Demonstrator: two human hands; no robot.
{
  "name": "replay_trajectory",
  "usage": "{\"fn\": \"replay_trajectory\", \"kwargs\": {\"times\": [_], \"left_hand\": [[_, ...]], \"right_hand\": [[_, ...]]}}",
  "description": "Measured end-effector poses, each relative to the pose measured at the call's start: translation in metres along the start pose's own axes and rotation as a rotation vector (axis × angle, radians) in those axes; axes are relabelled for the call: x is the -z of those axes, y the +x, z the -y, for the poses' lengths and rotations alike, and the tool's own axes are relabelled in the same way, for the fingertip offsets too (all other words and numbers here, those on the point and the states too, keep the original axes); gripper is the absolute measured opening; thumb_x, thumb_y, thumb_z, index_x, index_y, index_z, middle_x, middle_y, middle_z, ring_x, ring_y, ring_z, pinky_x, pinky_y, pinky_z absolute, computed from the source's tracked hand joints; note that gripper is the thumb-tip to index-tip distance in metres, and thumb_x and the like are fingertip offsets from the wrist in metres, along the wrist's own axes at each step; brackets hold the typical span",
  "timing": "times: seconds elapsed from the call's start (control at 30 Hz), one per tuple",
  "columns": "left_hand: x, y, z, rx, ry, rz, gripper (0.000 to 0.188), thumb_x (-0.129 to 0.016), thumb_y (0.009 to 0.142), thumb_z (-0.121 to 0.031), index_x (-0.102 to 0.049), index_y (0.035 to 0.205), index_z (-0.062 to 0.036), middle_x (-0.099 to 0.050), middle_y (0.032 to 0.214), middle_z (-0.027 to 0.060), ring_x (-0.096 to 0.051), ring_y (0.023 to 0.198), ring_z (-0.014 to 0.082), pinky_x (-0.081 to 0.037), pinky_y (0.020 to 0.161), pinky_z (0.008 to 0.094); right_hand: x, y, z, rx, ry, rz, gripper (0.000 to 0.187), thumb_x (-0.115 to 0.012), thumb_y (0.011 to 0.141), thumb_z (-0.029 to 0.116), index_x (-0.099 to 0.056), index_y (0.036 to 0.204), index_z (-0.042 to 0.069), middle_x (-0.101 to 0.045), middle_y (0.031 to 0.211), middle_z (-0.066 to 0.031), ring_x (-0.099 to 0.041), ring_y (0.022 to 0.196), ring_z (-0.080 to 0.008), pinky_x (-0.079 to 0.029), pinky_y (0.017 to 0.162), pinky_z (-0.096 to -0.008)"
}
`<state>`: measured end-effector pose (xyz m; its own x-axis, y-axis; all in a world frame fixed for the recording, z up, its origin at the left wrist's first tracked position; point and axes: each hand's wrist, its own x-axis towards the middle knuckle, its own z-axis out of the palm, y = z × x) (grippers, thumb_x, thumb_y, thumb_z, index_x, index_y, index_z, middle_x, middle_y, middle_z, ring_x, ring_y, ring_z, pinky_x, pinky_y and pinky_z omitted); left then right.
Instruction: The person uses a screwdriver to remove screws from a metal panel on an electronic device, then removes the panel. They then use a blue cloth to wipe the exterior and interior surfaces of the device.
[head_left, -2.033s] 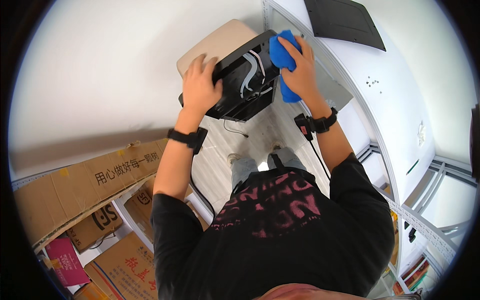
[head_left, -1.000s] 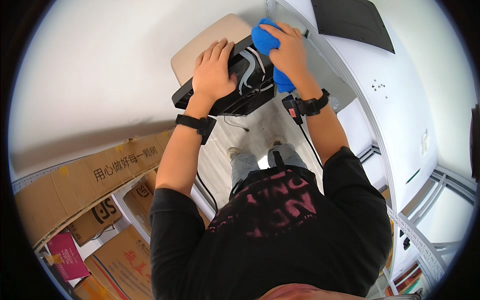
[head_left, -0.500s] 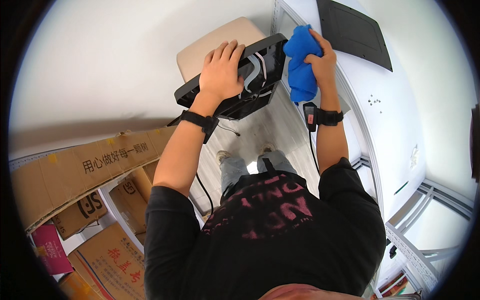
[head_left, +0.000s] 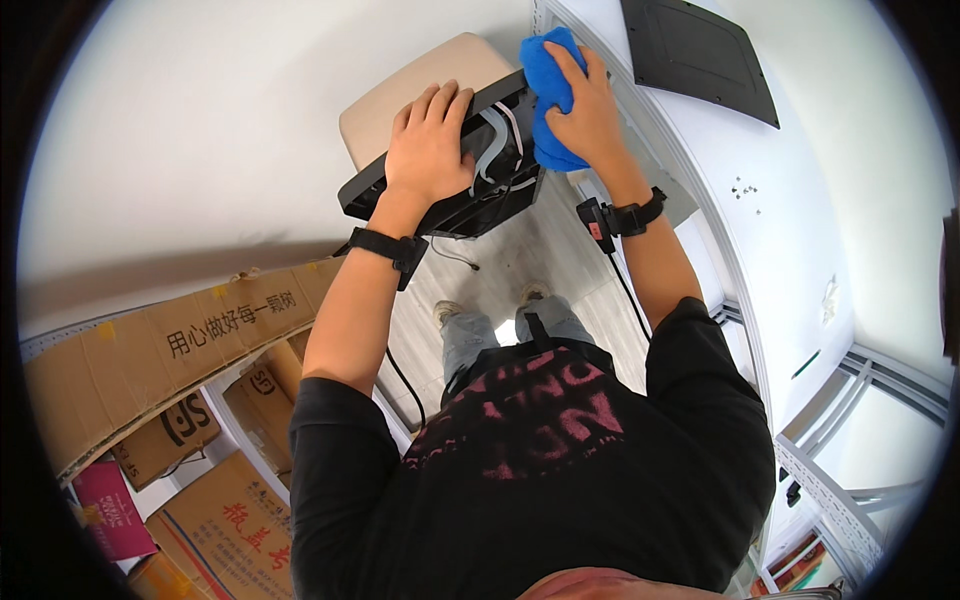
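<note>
A black open-sided housing is held tilted in front of me, with grey and white cables showing inside it. My left hand grips its upper edge, fingers over the top and thumb toward the inside. In my right hand is a bunched blue cloth, fingers wrapped round it. The cloth lies against the housing's right end and hides that corner. A thin cable hangs below the housing. Its underside support is hidden.
Behind the housing is a beige padded seat or panel. On the white table at right lie a flat black cover and several small screws. Cardboard boxes fill a shelf at lower left.
My right hand has moved left with the blue cloth, bringing it from beside the housing onto its right end. My left hand keeps its grip; the view has shifted slightly.
</note>
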<state>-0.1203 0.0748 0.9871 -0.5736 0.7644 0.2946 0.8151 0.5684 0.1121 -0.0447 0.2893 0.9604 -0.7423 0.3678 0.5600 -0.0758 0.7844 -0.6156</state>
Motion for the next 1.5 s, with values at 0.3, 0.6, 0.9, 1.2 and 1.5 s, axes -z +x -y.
{"fn": "replay_trajectory", "kwargs": {"times": [0.3,0.6,0.9,1.2,1.5], "left_hand": [[-0.001,-0.002,0.003,-0.005,-0.001,0.004,0.072,-0.066,0.067,-0.017,-0.042,0.134,-0.0116,-0.044,0.138,0.0086,-0.039,0.13,0.0276,-0.032,0.106,0.0429],[0.0,0.0,0.004,0.003,0.014,0.009,0.072,-0.067,0.067,-0.017,-0.042,0.134,-0.0113,-0.044,0.138,0.0086,-0.039,0.13,0.0278,-0.032,0.105,0.0433],[-0.005,0.003,-0.001,0.009,0.035,-0.003,0.071,-0.067,0.066,-0.017,-0.044,0.133,-0.0118,-0.046,0.137,0.0078,-0.042,0.127,0.0283,-0.035,0.103,0.0427],[-0.005,0.007,-0.001,-0.007,0.031,-0.012,0.07,-0.066,0.065,-0.016,-0.045,0.132,-0.0119,-0.046,0.136,0.0077,-0.042,0.127,0.0283,-0.036,0.102,0.0428],[-0.005,0.004,0.004,-0.002,0.008,-0.024,0.071,-0.064,0.064,-0.014,-0.044,0.131,-0.0125,-0.046,0.135,0.0082,-0.041,0.127,0.0281,-0.034,0.103,0.0436]], "right_hand": [[-0.008,-0.007,-0.038,-0.178,0.213,-0.008,0.07,-0.058,0.063,-0.004,-0.053,0.129,0.017,-0.054,0.122,-0.017,-0.052,0.116,-0.0354,-0.04,0.099,-0.0386],[-0.006,-0.014,-0.054,-0.198,0.237,0.074,0.071,-0.059,0.063,-0.006,-0.054,0.13,0.016,-0.056,0.121,-0.0195,-0.053,0.113,-0.0363,-0.04,0.098,-0.0373],[-0.074,-0.094,-0.146,-0.307,0.202,0.163,0.065,-0.055,0.064,-0.006,-0.059,0.124,0.017,-0.06,0.112,-0.0208,-0.057,0.105,-0.0387,-0.044,0.092,-0.0369],[-0.085,-0.133,-0.171,-0.393,-0.03,0.278,0.065,-0.056,0.064,-0.005,-0.059,0.124,0.018,-0.058,0.114,-0.0193,-0.055,0.103,-0.0406,-0.045,0.09,-0.0395],[-0.023,-0.076,-0.012,0.04,-0.03,0.033,0.067,-0.059,0.058,-0.006,-0.061,0.12,0.019,-0.053,0.114,-0.0163,-0.055,0.098,-0.0378,-0.045,0.086,-0.044]]}}
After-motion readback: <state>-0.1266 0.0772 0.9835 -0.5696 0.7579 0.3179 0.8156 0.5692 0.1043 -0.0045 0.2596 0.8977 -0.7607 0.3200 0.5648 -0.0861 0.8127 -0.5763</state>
